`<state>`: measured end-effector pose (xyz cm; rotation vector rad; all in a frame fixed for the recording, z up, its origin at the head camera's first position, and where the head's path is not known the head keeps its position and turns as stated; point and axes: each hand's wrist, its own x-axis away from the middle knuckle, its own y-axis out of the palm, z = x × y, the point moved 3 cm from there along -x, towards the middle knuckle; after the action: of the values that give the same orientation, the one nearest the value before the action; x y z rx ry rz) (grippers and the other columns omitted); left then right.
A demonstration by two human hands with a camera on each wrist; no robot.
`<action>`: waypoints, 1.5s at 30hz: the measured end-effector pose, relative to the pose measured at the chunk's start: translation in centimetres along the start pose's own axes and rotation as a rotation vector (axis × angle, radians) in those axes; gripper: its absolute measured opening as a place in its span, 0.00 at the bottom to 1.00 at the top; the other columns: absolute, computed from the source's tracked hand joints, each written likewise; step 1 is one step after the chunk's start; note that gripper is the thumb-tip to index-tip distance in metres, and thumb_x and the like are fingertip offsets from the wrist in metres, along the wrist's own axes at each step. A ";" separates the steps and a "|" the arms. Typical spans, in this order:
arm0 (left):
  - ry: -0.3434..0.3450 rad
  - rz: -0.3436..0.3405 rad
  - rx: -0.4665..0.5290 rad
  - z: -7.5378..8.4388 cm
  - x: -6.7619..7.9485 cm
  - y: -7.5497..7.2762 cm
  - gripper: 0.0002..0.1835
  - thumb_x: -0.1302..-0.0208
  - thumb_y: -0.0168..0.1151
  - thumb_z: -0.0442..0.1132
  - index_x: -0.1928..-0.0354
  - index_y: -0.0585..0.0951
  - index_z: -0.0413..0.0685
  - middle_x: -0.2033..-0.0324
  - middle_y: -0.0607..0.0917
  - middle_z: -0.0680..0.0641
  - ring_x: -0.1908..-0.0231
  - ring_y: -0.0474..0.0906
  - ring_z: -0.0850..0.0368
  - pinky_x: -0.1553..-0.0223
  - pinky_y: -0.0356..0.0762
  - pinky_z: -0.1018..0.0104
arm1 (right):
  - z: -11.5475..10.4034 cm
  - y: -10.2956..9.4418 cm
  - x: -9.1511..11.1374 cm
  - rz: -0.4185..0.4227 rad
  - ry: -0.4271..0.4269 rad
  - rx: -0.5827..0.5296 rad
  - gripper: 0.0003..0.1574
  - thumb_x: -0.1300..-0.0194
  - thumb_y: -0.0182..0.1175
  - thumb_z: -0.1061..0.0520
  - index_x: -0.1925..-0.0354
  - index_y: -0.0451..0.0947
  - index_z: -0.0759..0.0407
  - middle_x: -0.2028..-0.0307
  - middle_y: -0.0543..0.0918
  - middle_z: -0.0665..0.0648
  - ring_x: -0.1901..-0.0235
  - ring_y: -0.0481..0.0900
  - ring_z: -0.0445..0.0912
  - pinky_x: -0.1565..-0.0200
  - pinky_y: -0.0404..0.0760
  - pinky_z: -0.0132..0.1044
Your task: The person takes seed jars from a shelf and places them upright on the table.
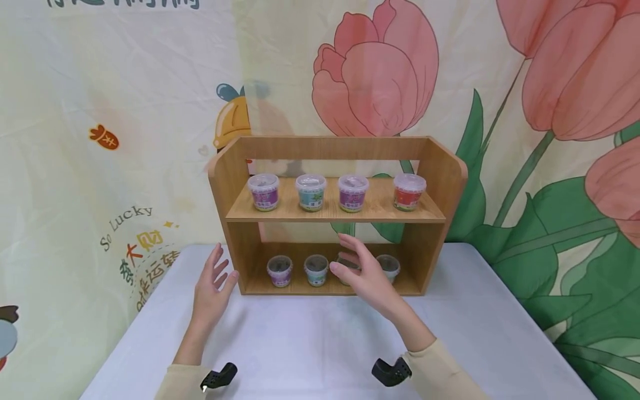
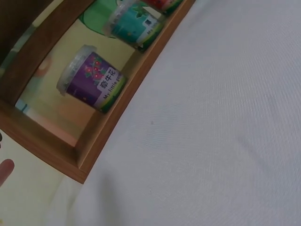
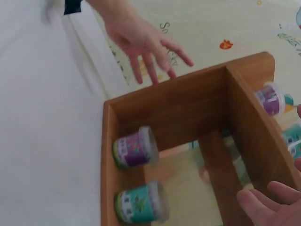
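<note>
My right hand (image 1: 370, 278) is in front of the lower shelf, fingers spread and nothing in its grasp. It overlaps a lidded plastic cup (image 1: 348, 260), largely hidden behind it, and partly covers another cup (image 1: 389, 265) at the right. Farther left on that shelf stand a purple-labelled cup (image 1: 279, 272) and a teal-labelled cup (image 1: 316, 271). Just outside the wooden shelf unit's left side (image 1: 237, 250), my left hand (image 1: 212, 286) is raised with its fingers apart, holding nothing. In the right wrist view, the right hand's fingers (image 3: 270, 207) appear near the shelf board.
On the upper shelf (image 1: 330, 215) stands a row of similar cups: two purple (image 1: 263, 193) (image 1: 353, 194), one teal (image 1: 311, 194) and one red (image 1: 408, 193). A white cloth (image 1: 310, 339) covers the table. Behind hangs a printed fabric backdrop (image 1: 150, 111).
</note>
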<state>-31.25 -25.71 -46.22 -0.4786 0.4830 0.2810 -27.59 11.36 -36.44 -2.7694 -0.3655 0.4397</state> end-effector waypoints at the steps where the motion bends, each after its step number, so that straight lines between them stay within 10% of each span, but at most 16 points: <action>1: -0.008 0.000 0.013 -0.2 0.0 0.2 0.46 0.24 0.66 0.35 0.15 0.53 0.72 0.19 0.63 0.43 0.27 0.71 0.35 0.32 0.76 0.66 | -0.5 0.2 -0.3 -0.006 -0.011 -0.015 0.44 0.24 0.66 0.47 0.19 0.58 0.45 0.21 0.64 0.55 0.24 0.68 0.57 0.28 0.75 0.57; 8: -0.028 -0.009 0.064 -1.0 0.0 1.1 0.48 0.24 0.64 0.33 0.16 0.49 0.78 0.20 0.65 0.41 0.26 0.69 0.34 0.29 0.69 0.31 | -4.1 1.9 -2.1 -0.039 -0.105 -0.084 0.40 0.23 0.65 0.52 0.20 0.61 0.48 0.23 0.67 0.53 0.26 0.71 0.54 0.28 0.76 0.53; 26: -0.080 -0.004 0.198 -2.0 0.4 3.0 0.47 0.23 0.60 0.29 0.15 0.49 0.70 0.20 0.64 0.36 0.24 0.65 0.31 0.26 0.66 0.33 | -9.3 5.3 -8.2 -0.068 -0.297 0.017 0.41 0.24 0.65 0.52 0.21 0.61 0.56 0.22 0.68 0.54 0.23 0.67 0.59 0.22 0.68 0.47; 45: -0.103 -0.023 0.113 -2.6 0.5 3.5 0.48 0.20 0.56 0.32 0.17 0.44 0.86 0.20 0.64 0.38 0.24 0.64 0.31 0.27 0.68 0.32 | -10.0 7.3 -12.8 0.001 -0.280 0.224 0.48 0.29 0.67 0.54 0.18 0.58 0.51 0.21 0.66 0.58 0.23 0.66 0.56 0.24 0.71 0.50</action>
<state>-33.11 -23.91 -49.77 -0.3574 0.3904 0.2536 -34.52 -1.77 -26.66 -2.4937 -0.3548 0.8197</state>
